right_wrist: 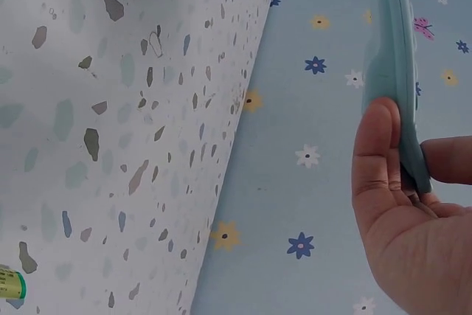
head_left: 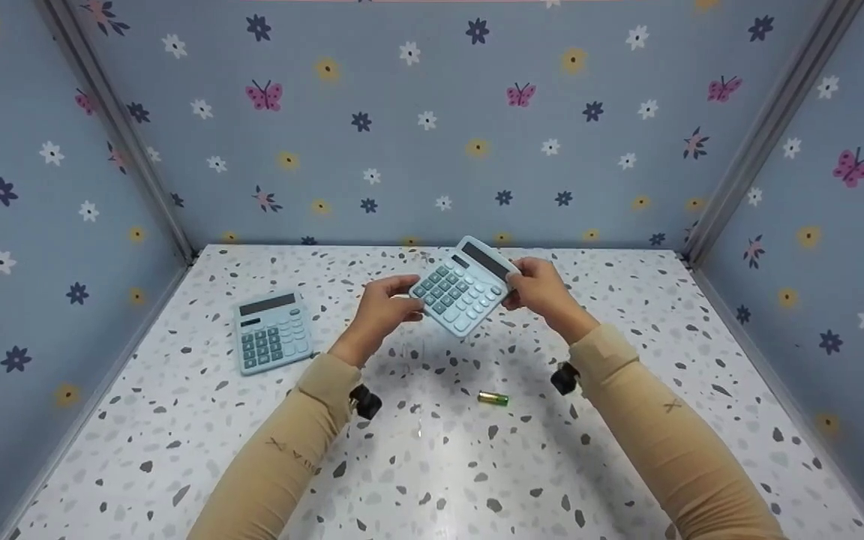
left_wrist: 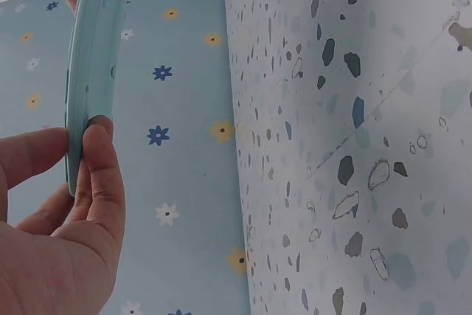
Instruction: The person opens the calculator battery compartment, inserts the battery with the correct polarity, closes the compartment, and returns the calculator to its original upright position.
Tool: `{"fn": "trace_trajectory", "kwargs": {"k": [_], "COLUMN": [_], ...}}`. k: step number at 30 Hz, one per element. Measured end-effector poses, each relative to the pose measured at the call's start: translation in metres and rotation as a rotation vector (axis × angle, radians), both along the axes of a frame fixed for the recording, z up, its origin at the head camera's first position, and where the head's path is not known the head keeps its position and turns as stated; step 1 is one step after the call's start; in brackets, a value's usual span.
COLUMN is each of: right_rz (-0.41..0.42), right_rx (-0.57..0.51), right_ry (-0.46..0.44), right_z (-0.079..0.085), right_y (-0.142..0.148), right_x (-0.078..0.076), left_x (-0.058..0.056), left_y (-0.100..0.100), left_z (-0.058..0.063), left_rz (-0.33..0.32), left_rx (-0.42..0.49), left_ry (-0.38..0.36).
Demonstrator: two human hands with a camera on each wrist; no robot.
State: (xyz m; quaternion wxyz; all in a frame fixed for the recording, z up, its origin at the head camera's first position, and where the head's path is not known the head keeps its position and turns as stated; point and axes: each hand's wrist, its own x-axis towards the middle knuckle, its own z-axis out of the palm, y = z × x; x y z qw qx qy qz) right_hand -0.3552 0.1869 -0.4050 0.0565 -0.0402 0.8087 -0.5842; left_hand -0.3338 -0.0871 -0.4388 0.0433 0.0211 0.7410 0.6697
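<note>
A light blue calculator (head_left: pixel 458 285) is held tilted above the table, its keys and dark display turned up toward the head camera. My left hand (head_left: pixel 387 304) pinches its left corner between thumb and fingers. At the opposite, upper right edge, my right hand (head_left: pixel 544 292) grips it the same way. In the left wrist view the calculator (left_wrist: pixel 92 71) appears edge-on, with the left hand's (left_wrist: pixel 66 234) thumb on one face and fingers on the other. Edge-on too is the calculator (right_wrist: pixel 391 57) in the right wrist view, pinched by the right hand (right_wrist: pixel 405 234).
A second light blue calculator (head_left: pixel 273 334) lies face up on the speckled table (head_left: pixel 432 480), left of the hands. A green and gold battery (head_left: pixel 493 398) lies below the held calculator. Patterned blue walls (head_left: pixel 432 135) enclose the table at the back and sides.
</note>
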Motion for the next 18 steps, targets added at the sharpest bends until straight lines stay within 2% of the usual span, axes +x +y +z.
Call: {"fn": "trace_trajectory", "kwargs": {"k": [11, 18], "right_rz": [-0.001, -0.022], "right_rx": [-0.013, 0.003], "right_ry": [0.023, 0.031], "right_z": [0.002, -0.003], "right_y": [0.012, 0.017], "right_x": [0.018, 0.028], "left_x": [0.016, 0.025], "left_y": [0.008, 0.011], "left_z": [0.004, 0.004], "left_rz": [-0.027, -0.049], "left_rx": [-0.002, 0.038], "left_ry": [0.032, 0.045]}}
